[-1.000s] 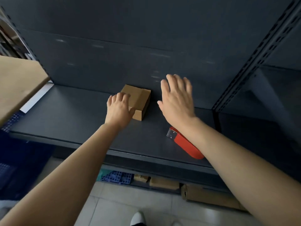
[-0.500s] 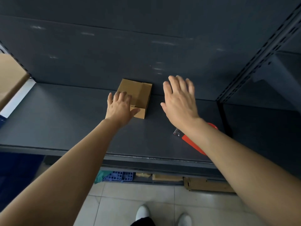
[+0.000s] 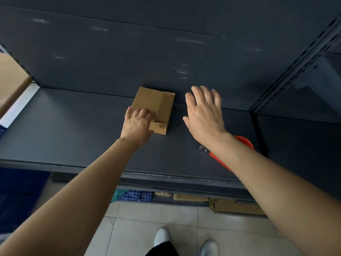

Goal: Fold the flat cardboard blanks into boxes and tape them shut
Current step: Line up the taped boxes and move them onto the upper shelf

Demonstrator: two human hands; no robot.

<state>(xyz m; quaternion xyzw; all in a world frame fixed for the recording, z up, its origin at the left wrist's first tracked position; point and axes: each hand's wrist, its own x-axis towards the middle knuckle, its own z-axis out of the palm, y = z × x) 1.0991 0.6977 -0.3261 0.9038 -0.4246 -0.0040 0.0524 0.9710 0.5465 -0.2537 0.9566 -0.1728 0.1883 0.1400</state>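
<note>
A small brown cardboard box (image 3: 155,102), folded and closed, lies on the dark metal shelf (image 3: 73,126) close to the back wall. My left hand (image 3: 137,124) holds its near left corner, fingers bent over the top and thumb against the front side. My right hand (image 3: 204,115) hovers just right of the box with fingers spread and straight, not touching it. A red tape dispenser (image 3: 243,141) lies on the shelf under my right wrist, mostly hidden by the forearm.
A slotted shelf upright (image 3: 295,67) bounds the bay on the right. A large cardboard carton (image 3: 9,80) stands at the far left. Under the shelf lie flat cardboard pieces (image 3: 236,206) and a blue perforated tray (image 3: 136,195). My shoes (image 3: 161,237) stand on the tiled floor.
My left fingers have curled on the box's near corner. The box has turned slightly and sits nearer the back wall. My right hand stays spread beside it.
</note>
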